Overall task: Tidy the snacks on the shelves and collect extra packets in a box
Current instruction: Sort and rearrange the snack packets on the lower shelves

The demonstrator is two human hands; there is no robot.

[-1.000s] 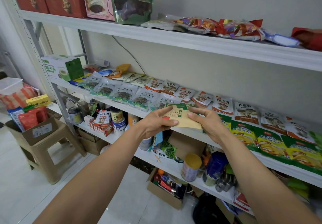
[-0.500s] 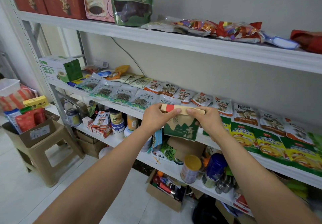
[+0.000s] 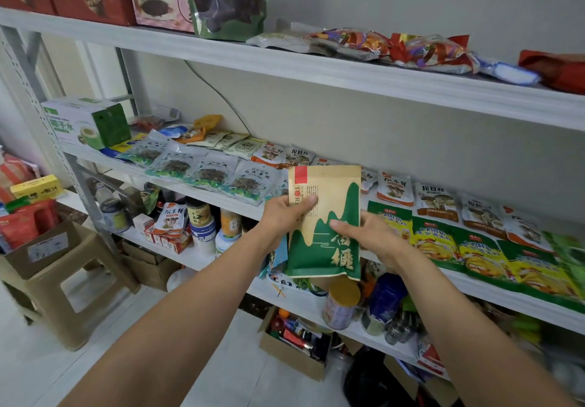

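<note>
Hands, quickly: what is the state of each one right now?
Left hand: holding the tan-and-green pouch.
Right hand: holding the same pouch.

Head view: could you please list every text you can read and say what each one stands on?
"去核红枣": green pouch.
"椰子水": white and green box.
"松茸鲜": mushroom packet.
"TOR", the rest hidden under the left hand: held pouch.
All other print: too small or blurred to read.
</note>
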